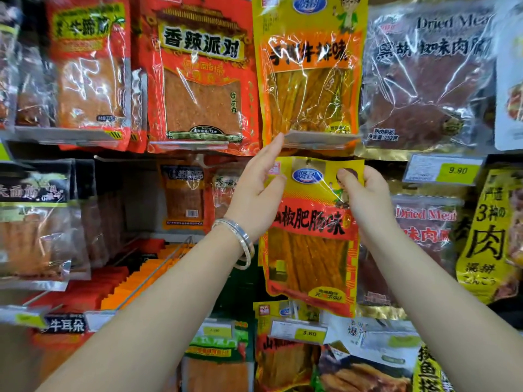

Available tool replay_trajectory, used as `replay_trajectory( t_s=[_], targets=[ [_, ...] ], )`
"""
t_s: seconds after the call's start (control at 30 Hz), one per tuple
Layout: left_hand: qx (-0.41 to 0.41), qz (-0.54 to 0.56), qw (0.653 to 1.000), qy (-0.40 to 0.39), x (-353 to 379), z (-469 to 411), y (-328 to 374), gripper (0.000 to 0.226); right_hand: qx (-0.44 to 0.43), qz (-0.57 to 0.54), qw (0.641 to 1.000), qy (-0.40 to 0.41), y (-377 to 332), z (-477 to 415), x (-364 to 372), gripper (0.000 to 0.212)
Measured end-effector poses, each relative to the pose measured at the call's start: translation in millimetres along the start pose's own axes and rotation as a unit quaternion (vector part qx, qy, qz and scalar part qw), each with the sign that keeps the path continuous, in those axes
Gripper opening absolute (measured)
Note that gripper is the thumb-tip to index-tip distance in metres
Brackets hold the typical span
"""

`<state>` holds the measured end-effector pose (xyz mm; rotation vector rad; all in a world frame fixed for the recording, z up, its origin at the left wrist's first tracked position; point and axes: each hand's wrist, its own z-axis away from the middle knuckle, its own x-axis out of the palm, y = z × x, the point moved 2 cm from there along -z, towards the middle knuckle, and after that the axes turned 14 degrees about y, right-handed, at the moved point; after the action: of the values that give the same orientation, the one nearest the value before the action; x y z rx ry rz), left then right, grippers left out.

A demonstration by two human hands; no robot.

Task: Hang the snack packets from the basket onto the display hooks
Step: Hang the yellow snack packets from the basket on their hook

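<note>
A yellow and red snack packet with orange strips inside hangs upright in the middle of the view, its top edge just under a grey price-tag holder. My right hand pinches the packet's top right corner, thumb on the front. At the top left corner my left hand holds the edge, with its index finger stretched up to touch the tag holder. The hook itself is hidden behind the packet's top. No basket is in view.
Rows of hung snack packets fill the display: a matching yellow packet directly above, red packets to the left, clear dried meat bags to the right. Yellow price labels sit on hook ends. A bare hook juts out lower left.
</note>
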<state>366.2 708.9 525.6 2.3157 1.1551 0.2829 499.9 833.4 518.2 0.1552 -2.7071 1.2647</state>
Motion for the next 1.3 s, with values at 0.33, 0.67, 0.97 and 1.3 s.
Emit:
replay_trajectory(
  t_s=[0.33,0.67,0.97,1.3],
  targets=[
    [0.023,-0.028,0.999,-0.031,9,14,-37,0.065,-0.103,0.098,0.99,0.011,22,1,-3,0.024],
    [0.175,-0.342,0.913,-0.137,7,52,-118,0.074,-0.489,0.403,0.773,-0.03,73,76,-5,0.069],
    [0.186,-0.388,0.884,-0.185,17,29,-165,0.081,-0.361,0.47,0.795,-0.125,112,53,34,0.068],
    [0.143,-0.443,0.831,-0.304,36,2,-210,0.09,-0.26,0.567,0.765,-0.161,132,20,69,0.073]
  ],
)
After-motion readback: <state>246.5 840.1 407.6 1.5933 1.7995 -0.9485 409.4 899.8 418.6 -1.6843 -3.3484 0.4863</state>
